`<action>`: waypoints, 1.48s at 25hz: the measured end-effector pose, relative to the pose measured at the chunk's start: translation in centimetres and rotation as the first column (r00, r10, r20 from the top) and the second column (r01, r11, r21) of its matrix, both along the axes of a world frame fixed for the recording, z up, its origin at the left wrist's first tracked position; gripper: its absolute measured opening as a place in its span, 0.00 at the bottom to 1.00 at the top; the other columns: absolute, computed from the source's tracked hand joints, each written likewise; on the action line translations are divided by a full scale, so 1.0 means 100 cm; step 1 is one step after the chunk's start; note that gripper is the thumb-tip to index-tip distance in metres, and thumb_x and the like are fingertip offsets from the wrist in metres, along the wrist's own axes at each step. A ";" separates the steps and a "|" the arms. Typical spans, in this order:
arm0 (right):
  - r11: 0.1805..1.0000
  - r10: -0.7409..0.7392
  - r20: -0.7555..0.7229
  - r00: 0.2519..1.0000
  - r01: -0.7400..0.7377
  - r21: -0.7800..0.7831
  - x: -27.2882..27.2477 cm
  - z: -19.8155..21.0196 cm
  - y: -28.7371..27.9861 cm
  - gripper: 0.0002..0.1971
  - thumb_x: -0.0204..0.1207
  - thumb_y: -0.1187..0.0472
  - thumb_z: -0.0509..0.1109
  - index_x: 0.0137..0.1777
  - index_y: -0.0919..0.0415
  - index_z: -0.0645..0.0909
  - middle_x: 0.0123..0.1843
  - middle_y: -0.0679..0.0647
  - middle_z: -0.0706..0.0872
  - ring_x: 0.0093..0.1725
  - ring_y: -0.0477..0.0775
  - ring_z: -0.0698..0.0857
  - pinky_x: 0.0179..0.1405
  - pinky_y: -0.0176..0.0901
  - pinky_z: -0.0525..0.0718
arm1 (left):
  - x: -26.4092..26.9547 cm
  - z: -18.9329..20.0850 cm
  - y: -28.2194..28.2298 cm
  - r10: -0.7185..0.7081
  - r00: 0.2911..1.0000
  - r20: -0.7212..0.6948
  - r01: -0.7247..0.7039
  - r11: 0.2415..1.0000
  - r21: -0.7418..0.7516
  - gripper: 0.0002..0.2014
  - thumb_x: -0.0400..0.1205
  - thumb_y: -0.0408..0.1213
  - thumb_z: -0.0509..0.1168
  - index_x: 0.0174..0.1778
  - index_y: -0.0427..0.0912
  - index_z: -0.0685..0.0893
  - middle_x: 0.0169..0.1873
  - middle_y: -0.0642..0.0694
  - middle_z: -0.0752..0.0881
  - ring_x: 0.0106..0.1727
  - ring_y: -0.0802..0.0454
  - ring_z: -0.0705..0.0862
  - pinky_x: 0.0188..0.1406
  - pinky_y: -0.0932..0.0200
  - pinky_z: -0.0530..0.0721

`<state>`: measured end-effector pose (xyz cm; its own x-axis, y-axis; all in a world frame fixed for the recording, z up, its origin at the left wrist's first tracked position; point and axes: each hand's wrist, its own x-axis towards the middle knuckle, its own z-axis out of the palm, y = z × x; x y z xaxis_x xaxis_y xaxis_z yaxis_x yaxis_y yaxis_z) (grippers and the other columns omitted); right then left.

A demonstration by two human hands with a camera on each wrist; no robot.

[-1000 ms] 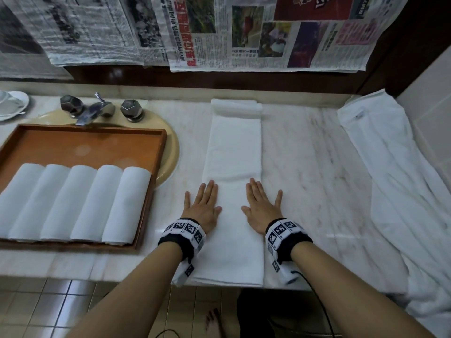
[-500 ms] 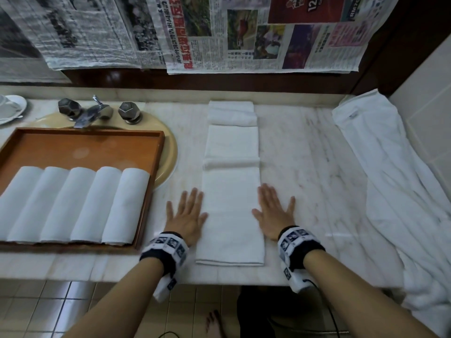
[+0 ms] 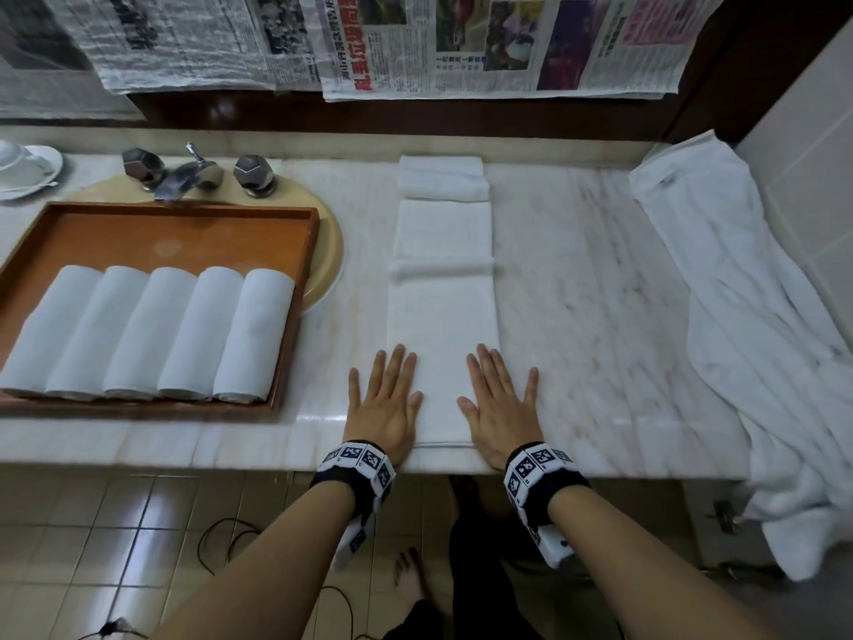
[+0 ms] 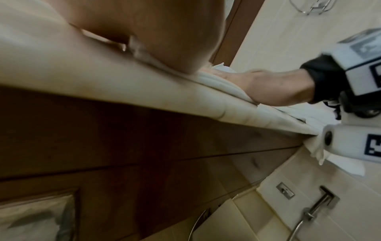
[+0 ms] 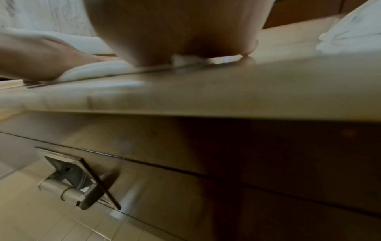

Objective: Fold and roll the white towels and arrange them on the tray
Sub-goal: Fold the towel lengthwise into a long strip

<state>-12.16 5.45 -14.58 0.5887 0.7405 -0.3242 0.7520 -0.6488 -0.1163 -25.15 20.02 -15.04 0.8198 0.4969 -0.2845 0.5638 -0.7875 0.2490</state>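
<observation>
Hands slid nearer; folded towel bunched, shorter.

The person's forearms are bare, with no sleeves. Each wrist wears a black band ringed with white blocks printed with black square markers, and a white camera unit hangs beneath it. A bare foot shows below, beside dark trousers.

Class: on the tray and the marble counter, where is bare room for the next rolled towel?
The tray is bare behind its five rolled towels, toward the faucet. The counter is bare between the folded towel and the loose towel. The tray's front is crowded.
</observation>
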 end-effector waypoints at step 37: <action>0.984 -0.087 -0.072 0.994 0.098 0.151 0.142 0.027 0.110 0.16 0.83 0.53 0.60 0.70 0.52 0.72 0.55 0.48 0.87 0.58 0.54 0.84 0.57 0.52 0.66 | 0.190 0.037 0.072 0.121 0.992 0.036 -0.103 0.939 -0.328 0.30 0.88 0.55 0.34 0.84 0.48 0.34 0.82 0.55 0.30 0.82 0.53 0.29 0.80 0.43 0.30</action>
<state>2.03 16.40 -11.90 0.6384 0.7280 -0.2501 0.6771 -0.6856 -0.2674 -6.11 27.24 -11.35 0.7830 0.4743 -0.4024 0.6220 -0.5912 0.5133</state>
